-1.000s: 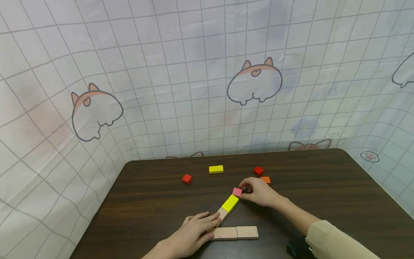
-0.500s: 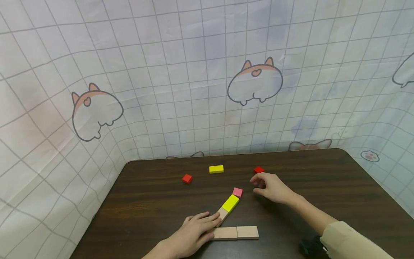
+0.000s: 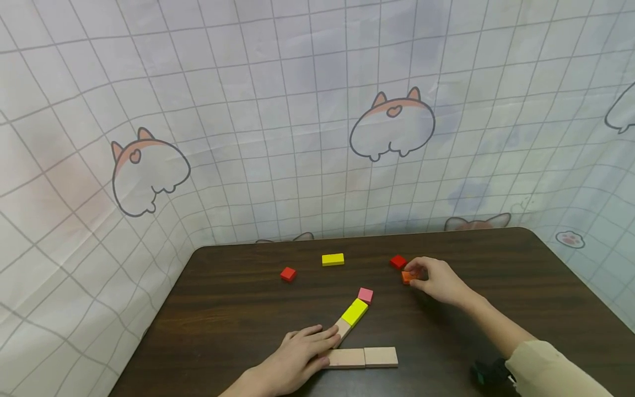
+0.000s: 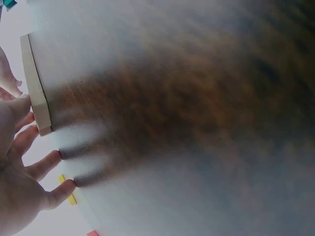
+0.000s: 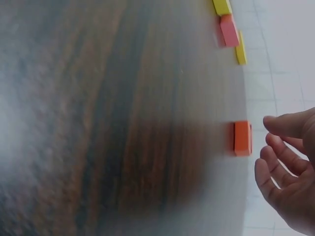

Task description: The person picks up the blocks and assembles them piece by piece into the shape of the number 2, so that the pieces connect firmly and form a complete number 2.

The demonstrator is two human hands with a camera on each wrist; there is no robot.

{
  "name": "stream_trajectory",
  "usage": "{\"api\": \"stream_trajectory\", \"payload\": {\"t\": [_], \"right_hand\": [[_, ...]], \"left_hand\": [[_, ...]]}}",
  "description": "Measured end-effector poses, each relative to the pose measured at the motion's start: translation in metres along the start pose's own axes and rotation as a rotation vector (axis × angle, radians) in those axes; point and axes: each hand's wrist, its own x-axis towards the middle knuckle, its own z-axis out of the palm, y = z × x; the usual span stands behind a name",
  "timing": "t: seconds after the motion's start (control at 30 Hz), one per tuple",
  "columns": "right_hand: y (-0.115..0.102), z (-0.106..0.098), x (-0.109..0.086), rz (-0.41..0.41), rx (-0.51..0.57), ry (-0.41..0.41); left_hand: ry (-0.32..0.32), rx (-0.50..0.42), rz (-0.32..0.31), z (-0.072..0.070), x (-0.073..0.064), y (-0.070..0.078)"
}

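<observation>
Where the orange block (image 3: pixel 406 278) lies: far right on the tabletop (image 3: pixel 238 309), just left of the right hand (image 3: pixel 439 281), which is the nearer hand.
Grip of right hand: thumb and fingers bent but parted about the block, nothing pinched; contact uncertain.
Long axis: seems left to right; part hidden.
Obstruction: right red block (image 3: pixel 398 262) just beside it, on the far-left side.
Left hand (image 3: pixel 300 358): fingers straight, over wooden blocks (image 3: pixel 345 358), near side.
Slanting line: near yellow block (image 3: pixel 354 312), then pink block (image 3: pixel 365 296).
Farther left: far yellow block (image 3: pixel 333 259), left red block (image 3: pixel 288 274).
</observation>
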Motion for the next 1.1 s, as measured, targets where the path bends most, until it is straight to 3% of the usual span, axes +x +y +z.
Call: {"api": "stream_trajectory", "payload": {"t": [0.53, 1.1], "right_hand": [[0.022, -0.002, 0.007, 0.073, 0.025, -0.076], [0.025, -0.002, 0.011, 0.087, -0.008, -0.142]], "left_hand": [[-0.01, -0.003, -0.014, -0.001, 0.0, 0.0], [-0.021, 0.004, -0.023, -0.001, 0.001, 0.0]]}}
